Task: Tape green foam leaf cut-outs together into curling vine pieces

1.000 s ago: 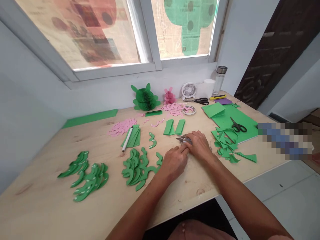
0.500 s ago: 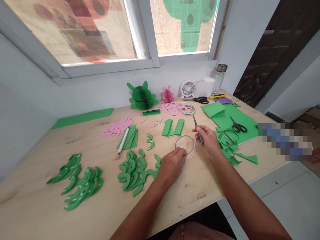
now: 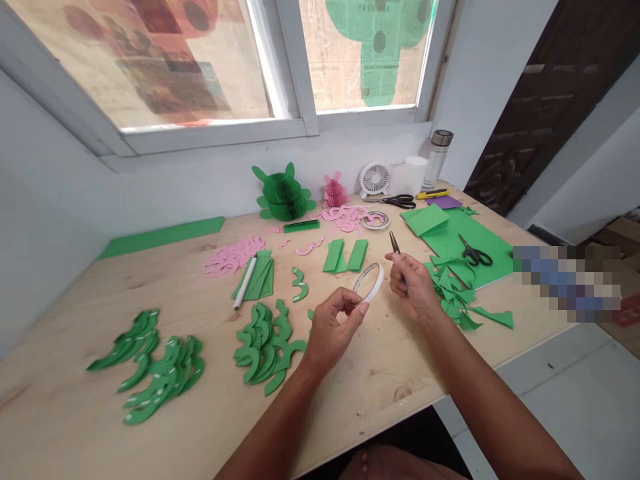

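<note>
My left hand [image 3: 336,327] grips the lower edge of a narrow roll of white tape [image 3: 376,285] between thumb and fingers, tilted up above the table. In my right hand [image 3: 414,283] is a slim pointed tool that looks like tweezers [image 3: 395,243], its two dark tips pointing up and slightly apart; the fingers hide most of its body. Beyond the tape roll lie two folded green paper strips [image 3: 357,256]. Left of my left hand is a pile of wavy green paper cutouts [image 3: 260,347], and a single wavy piece with white marks [image 3: 300,285] sits behind it.
More green cutouts [image 3: 170,380] lie at left. A white marker [image 3: 245,283] rests on green paper. Pink cutouts [image 3: 235,255], a second tape roll [image 3: 375,221] and a small fan [image 3: 375,179] are farther back. Black scissors [image 3: 474,251] and green scraps [image 3: 457,287] are at right.
My left hand has turned over and tipped the tape roll from nearly flat to upright. The tool in my right hand has rotated, so both its tips show.
</note>
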`<action>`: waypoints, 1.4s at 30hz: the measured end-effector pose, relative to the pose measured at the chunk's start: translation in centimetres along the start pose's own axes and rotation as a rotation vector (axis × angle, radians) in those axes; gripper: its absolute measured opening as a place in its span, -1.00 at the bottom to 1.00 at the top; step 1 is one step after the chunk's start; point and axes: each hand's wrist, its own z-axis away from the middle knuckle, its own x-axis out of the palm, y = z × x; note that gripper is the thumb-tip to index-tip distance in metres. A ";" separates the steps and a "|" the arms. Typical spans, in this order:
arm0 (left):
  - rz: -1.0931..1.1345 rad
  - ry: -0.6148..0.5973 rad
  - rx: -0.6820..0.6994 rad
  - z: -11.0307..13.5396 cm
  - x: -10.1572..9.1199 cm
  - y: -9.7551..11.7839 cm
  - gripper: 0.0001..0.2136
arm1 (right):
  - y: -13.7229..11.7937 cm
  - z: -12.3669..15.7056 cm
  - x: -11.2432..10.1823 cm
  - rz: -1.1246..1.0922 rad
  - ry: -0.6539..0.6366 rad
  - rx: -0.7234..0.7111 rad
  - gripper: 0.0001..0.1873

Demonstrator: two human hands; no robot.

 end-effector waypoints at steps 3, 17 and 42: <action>0.141 0.000 -0.043 0.0 0.0 0.4 -0.80 | 0.1 0.1 0.1 -0.009 -0.048 0.010 -0.69; 0.828 -0.041 -0.257 -0.5 -0.7 0.8 -0.77 | -0.3 1.0 0.3 -0.084 -0.374 0.183 -0.74; 0.252 0.069 -0.002 0.2 1.0 -0.6 -0.67 | 1.7 1.6 1.2 0.208 -0.427 0.094 -0.75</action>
